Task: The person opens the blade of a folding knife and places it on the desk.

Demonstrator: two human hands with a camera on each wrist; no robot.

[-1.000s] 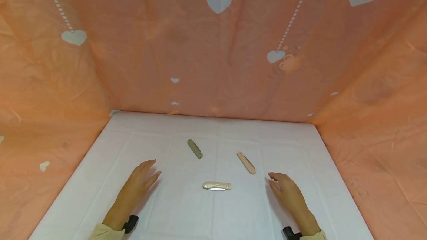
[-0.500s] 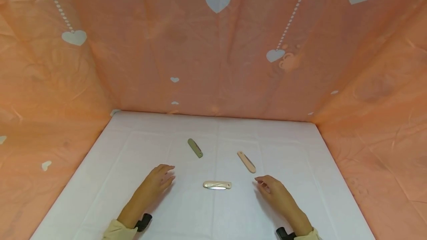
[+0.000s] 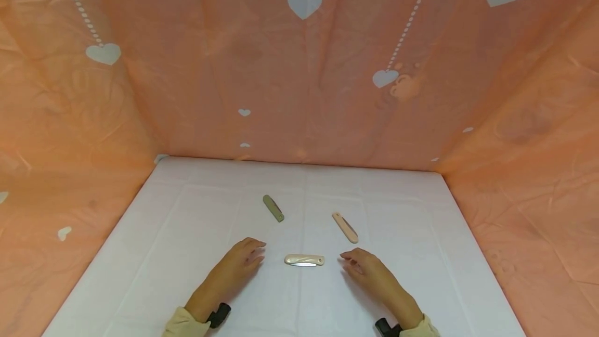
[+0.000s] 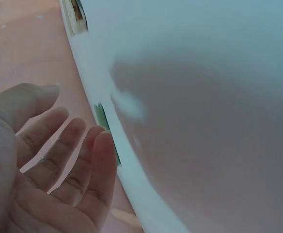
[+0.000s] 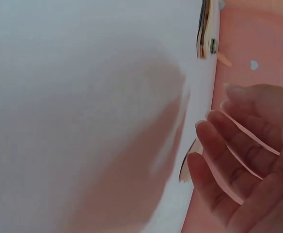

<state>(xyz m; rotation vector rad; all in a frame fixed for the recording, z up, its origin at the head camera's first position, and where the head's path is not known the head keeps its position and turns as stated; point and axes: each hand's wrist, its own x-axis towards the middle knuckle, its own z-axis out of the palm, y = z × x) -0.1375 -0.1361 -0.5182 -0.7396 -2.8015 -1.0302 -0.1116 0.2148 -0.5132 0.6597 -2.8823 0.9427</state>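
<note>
While both hands are off everything, they've closed in on the pearly pocket knife. Head view first (12 = away from the person): the left hand (image 3: 237, 264) sits at the pearly pocket knife's (image 3: 304, 260) 9 o'clock, the right hand (image 3: 372, 270) at its 3 o'clock, each near but apart from it. That knife lies flat on the white cloth (image 3: 262, 303), silvery edge toward 6. Green pocket knife (image 3: 273, 208) at its 11 o'clock, tan pocket knife (image 3: 345, 228) at its 2, just beyond the right fingertips.

Change: both hands have moved inward, compared with half a second ago and more so with one second ago; knives look unmoved. My read: a two-handed approach to the pearly one, contact not made, so no handling done yet.

Left wrist view: left hand at 8 o'clock of frame, thumb well apart from loosely bent fingers, nothing held. Green knife shows past the fingertips toward 9; cut-off item at 11 is probably the pearly knife. Blurry shadow on the cloth.

Right wrist view: right hand at 4 o'clock of frame, fingers softly bent, gap to the thumb, holding nothing. Tan knife peeks out by the fingertips, between 4 and 5; likely the pearly knife up at 1, partly cropped.
</note>
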